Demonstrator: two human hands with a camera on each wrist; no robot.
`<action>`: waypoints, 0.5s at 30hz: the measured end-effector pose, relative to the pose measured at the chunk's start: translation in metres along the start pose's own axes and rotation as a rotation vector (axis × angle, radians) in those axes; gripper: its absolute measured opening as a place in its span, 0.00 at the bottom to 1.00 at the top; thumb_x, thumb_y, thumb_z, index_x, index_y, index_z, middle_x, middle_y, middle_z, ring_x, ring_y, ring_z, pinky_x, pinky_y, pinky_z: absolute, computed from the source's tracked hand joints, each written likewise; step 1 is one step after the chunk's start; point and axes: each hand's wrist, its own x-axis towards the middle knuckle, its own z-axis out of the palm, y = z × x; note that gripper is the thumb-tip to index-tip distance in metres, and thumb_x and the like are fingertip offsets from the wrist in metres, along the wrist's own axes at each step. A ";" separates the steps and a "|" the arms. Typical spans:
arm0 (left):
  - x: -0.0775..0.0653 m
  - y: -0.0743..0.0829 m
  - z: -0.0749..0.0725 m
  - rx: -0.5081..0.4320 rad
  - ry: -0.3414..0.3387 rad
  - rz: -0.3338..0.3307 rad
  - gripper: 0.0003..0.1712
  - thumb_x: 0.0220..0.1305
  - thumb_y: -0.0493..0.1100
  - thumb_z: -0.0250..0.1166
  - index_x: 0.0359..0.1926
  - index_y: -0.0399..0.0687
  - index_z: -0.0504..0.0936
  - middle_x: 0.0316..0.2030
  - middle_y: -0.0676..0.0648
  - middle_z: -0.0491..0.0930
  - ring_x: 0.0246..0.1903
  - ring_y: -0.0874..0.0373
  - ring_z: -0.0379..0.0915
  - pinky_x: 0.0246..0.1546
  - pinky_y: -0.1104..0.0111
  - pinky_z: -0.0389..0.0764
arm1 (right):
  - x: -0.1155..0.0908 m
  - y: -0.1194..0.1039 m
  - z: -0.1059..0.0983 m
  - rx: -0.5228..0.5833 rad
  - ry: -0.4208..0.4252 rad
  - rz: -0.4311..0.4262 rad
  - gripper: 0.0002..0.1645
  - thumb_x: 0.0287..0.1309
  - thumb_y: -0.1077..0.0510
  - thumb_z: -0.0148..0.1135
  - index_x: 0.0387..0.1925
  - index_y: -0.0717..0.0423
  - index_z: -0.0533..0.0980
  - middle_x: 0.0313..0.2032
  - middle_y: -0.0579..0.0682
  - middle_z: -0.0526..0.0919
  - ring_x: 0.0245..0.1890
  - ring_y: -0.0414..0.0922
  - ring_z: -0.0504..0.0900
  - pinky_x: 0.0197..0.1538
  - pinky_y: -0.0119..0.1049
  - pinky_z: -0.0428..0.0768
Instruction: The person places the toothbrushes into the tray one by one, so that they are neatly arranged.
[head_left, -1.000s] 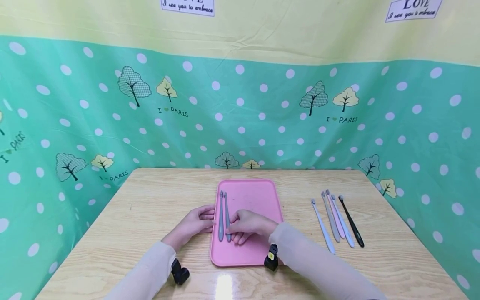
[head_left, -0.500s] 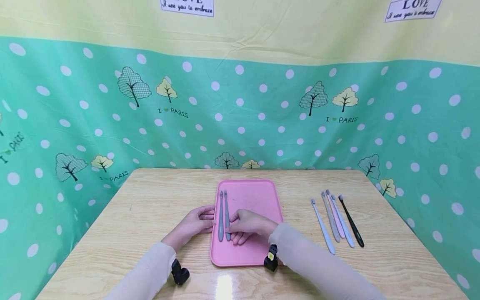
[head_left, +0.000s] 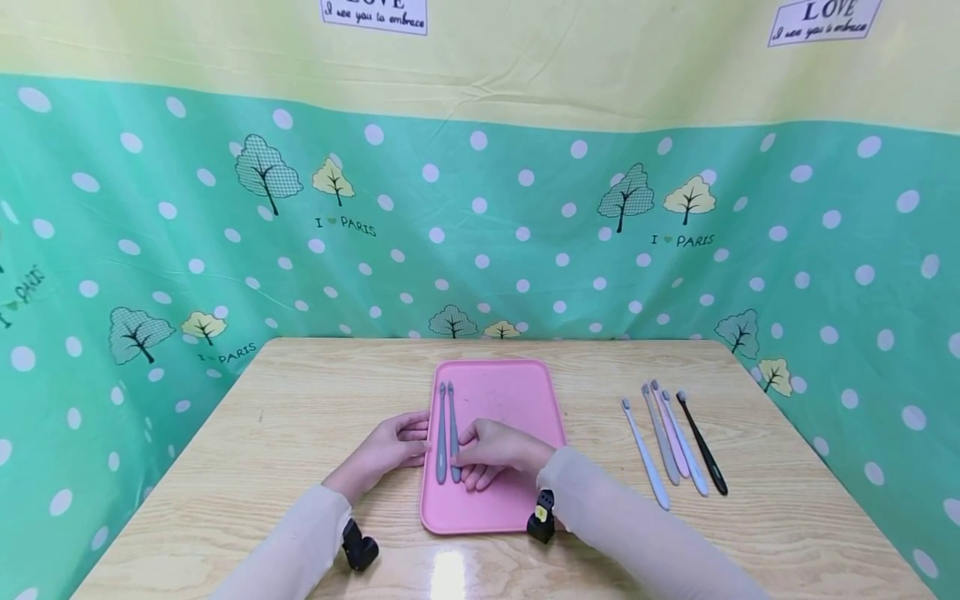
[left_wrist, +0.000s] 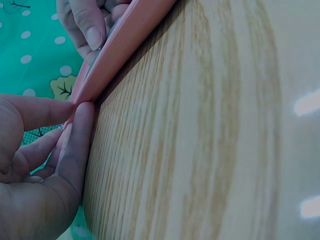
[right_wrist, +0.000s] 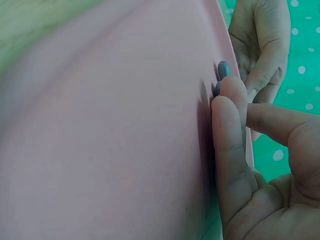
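Observation:
A pink tray [head_left: 517, 392] lies on the table in the head view, with two grey toothbrushes side by side near its left edge. My right hand [head_left: 495, 450] pinches the handle of the right-hand grey toothbrush [head_left: 452, 417]; in the right wrist view its fingertips [right_wrist: 227, 107] cover most of that handle. The other grey toothbrush [head_left: 441, 442] lies along the tray's left wall. At that wall, my left hand [head_left: 390, 446] holds the rim from outside. The left wrist view has thumb and finger tips meeting at the rim [left_wrist: 95, 90].
Right of the tray on the wooden table [head_left: 330, 375] lie several toothbrushes: a light blue one [head_left: 643, 450] set apart, then grey [head_left: 660, 437], pink [head_left: 671, 433], another light blue [head_left: 684, 442] and black [head_left: 701, 442]. A dotted green curtain [head_left: 480, 242] hangs behind.
The upper end of the right-hand grey toothbrush has shifted very slightly. Both hands and the tray stay in place.

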 end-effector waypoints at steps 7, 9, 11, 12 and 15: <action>0.001 -0.001 -0.001 0.000 0.003 -0.004 0.34 0.65 0.28 0.63 0.71 0.35 0.66 0.57 0.36 0.75 0.50 0.51 0.78 0.47 0.60 0.87 | -0.002 -0.002 0.000 0.002 -0.011 -0.004 0.16 0.61 0.61 0.68 0.44 0.65 0.71 0.28 0.63 0.85 0.19 0.44 0.84 0.23 0.35 0.87; 0.001 -0.002 -0.001 0.004 0.000 -0.004 0.34 0.65 0.28 0.63 0.71 0.35 0.66 0.57 0.36 0.75 0.50 0.50 0.78 0.48 0.61 0.87 | -0.003 -0.003 0.000 0.001 -0.014 -0.006 0.15 0.61 0.61 0.68 0.43 0.65 0.72 0.28 0.62 0.85 0.19 0.44 0.84 0.23 0.34 0.87; 0.001 -0.001 -0.001 0.004 -0.003 -0.004 0.34 0.65 0.28 0.63 0.71 0.35 0.66 0.57 0.36 0.75 0.50 0.50 0.78 0.48 0.61 0.87 | -0.004 -0.003 -0.001 -0.001 -0.016 -0.006 0.15 0.61 0.61 0.68 0.43 0.65 0.72 0.27 0.62 0.85 0.19 0.44 0.84 0.22 0.34 0.87; 0.000 -0.001 -0.001 0.004 -0.002 -0.004 0.34 0.65 0.28 0.63 0.71 0.35 0.66 0.57 0.36 0.75 0.51 0.50 0.78 0.48 0.61 0.87 | -0.005 -0.003 -0.001 -0.003 -0.016 -0.006 0.15 0.61 0.61 0.68 0.42 0.65 0.72 0.27 0.61 0.85 0.19 0.44 0.84 0.22 0.34 0.87; 0.000 0.000 -0.001 0.001 0.001 -0.004 0.34 0.65 0.28 0.63 0.71 0.36 0.66 0.57 0.36 0.75 0.50 0.50 0.78 0.48 0.61 0.87 | -0.006 -0.003 -0.003 -0.015 -0.013 -0.007 0.15 0.61 0.60 0.68 0.43 0.64 0.72 0.28 0.61 0.85 0.20 0.44 0.84 0.23 0.34 0.87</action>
